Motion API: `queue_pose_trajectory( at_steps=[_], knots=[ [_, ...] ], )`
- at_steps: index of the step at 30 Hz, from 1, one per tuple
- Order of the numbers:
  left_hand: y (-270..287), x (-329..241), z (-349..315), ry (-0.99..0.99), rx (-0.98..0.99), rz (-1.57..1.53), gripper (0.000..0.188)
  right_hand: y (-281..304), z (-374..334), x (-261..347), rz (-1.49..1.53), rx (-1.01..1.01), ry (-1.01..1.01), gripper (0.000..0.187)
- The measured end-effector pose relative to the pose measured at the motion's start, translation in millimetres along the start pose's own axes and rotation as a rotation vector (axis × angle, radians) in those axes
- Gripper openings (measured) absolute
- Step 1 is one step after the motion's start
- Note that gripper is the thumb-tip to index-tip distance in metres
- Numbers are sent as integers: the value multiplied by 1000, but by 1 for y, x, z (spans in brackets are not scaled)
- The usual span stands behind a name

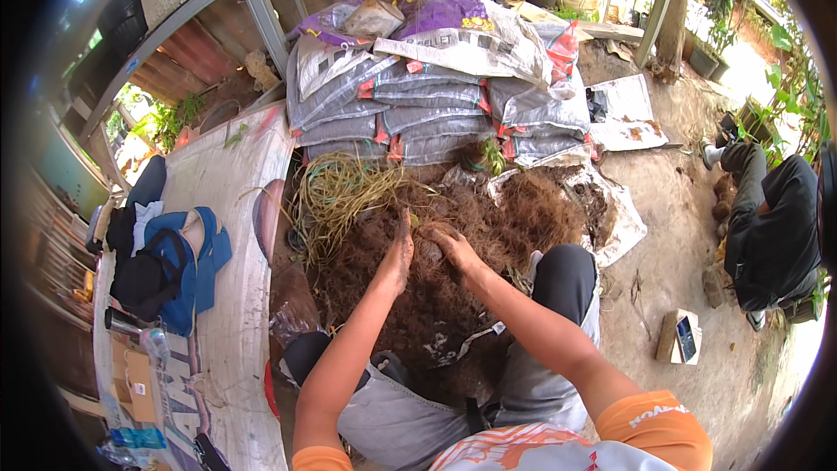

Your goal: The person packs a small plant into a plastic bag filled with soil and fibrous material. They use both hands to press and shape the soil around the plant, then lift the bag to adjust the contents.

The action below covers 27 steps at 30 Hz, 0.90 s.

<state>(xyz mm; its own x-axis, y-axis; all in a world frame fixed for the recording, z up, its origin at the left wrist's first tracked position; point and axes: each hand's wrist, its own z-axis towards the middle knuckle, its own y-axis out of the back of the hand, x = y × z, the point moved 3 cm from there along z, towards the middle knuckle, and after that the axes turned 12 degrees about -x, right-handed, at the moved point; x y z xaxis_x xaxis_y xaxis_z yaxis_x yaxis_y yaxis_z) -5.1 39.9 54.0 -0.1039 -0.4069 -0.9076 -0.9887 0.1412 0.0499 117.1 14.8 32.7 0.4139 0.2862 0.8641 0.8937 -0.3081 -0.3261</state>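
My left hand [402, 255] stands on edge against the brown fibre, its fingers stretched out and its palm turned to the right. Facing it, my right hand [452, 246] curls its fingers over a rounded clump of brown fibre [429, 252]. A small yellow-green bit [414, 221] shows between my fingertips. Beneath both hands spreads a large heap of loose brown fibre [532, 209]. Beside my left hand, at the heap's far left, lies a tangled bundle of yellow-green strands [344, 201]. The underside of the clump is hidden.
Stacked grey sacks [436, 118] stand behind the heap. On the left, a pale board [235, 296] carries a blue bag [187, 270] and a cardboard box [132, 379]. At right, a phone [686, 338] rests on a block [670, 337]; a person [772, 227] sits nearby.
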Motion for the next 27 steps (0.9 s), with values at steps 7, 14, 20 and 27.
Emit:
queue_pose_trajectory(
  at_steps=[7, 14, 20, 27],
  knots=[
    [-2, 22, 24, 14, -45, -311, 85, -8, 6, 0, 133, -38, 104, 47],
    [-7, 12, 5, 80, 40, -576, 58, -7, 9, -11, 3, -18, 203, 52],
    [-2, 35, 35, -191, -147, -422, 52, -7, 15, -11, 65, -57, 170, 51],
    [-28, 19, -4, -601, -431, -81, 47, -3, 23, -18, 135, -204, 183, 41]
  ],
)
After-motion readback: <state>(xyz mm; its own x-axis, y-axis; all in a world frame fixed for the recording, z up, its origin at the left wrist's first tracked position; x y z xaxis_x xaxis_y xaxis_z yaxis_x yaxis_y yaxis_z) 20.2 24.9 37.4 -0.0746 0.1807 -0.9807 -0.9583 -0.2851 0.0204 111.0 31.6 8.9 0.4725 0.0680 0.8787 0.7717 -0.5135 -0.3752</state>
